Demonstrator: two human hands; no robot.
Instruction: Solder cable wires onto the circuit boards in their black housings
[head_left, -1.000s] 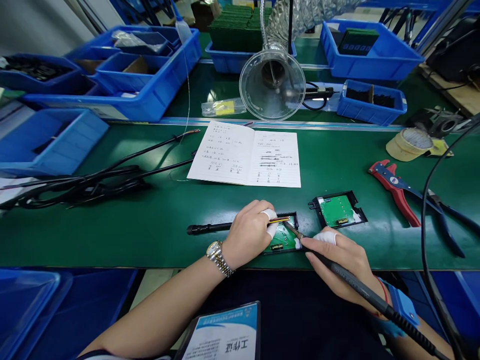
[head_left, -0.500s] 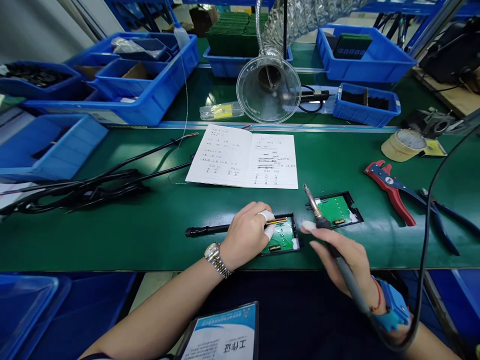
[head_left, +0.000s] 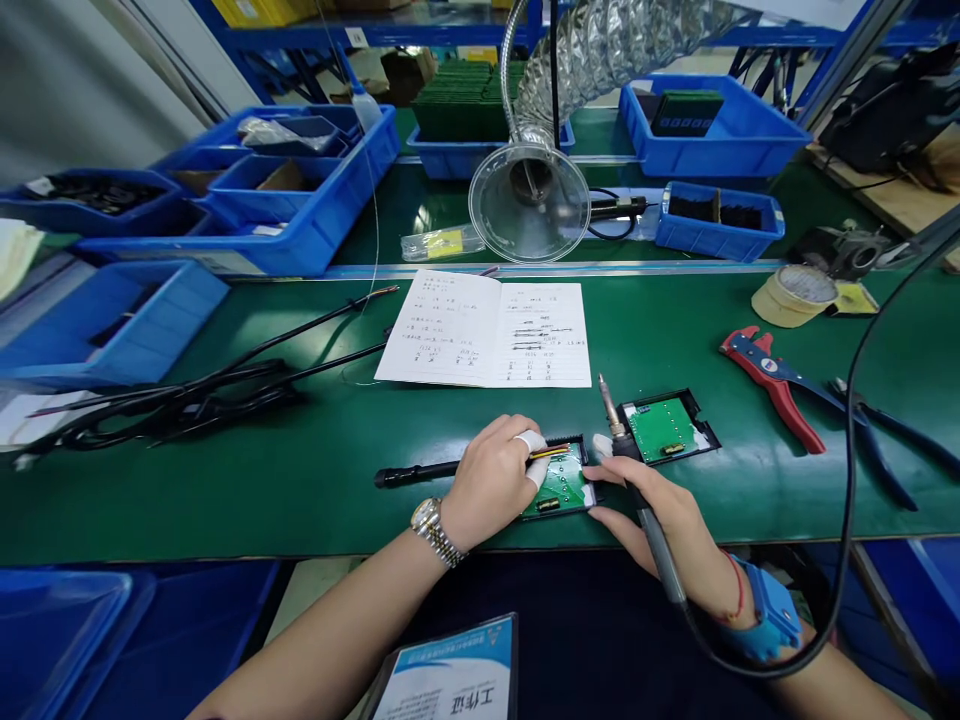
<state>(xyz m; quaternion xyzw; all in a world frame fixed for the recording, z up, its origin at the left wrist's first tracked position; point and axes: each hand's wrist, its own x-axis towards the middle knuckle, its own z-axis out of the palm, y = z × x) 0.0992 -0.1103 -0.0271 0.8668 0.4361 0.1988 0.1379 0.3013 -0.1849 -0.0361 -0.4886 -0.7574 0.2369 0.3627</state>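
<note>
My left hand (head_left: pixel 496 472), with white finger cots, pinches the coloured wires (head_left: pixel 551 452) at the end of a short black cable (head_left: pixel 416 473). Below those wires lies a green circuit board (head_left: pixel 559 492) in a black case, partly covered by the hand. A soldering iron (head_left: pixel 651 530) rests in my right hand (head_left: pixel 660 510), its metal tip pointing up and away from me. Fingers of that hand touch the right edge of the cased board. Just to the right, a second green circuit board (head_left: pixel 667 428) sits in its own black case.
An open notebook (head_left: pixel 484 330) lies beyond the boards, under a clear fume funnel (head_left: pixel 529 205). Red-handled wire strippers (head_left: pixel 776 385) and pliers (head_left: pixel 900 430) are at the right. Black cables (head_left: pixel 202 400) and blue bins (head_left: pixel 300 235) occupy the left.
My right hand has moved left with the soldering iron, and its fingers now reach the near board's case. The left hand keeps its grip on the wires. The view has tilted slightly upward.
</note>
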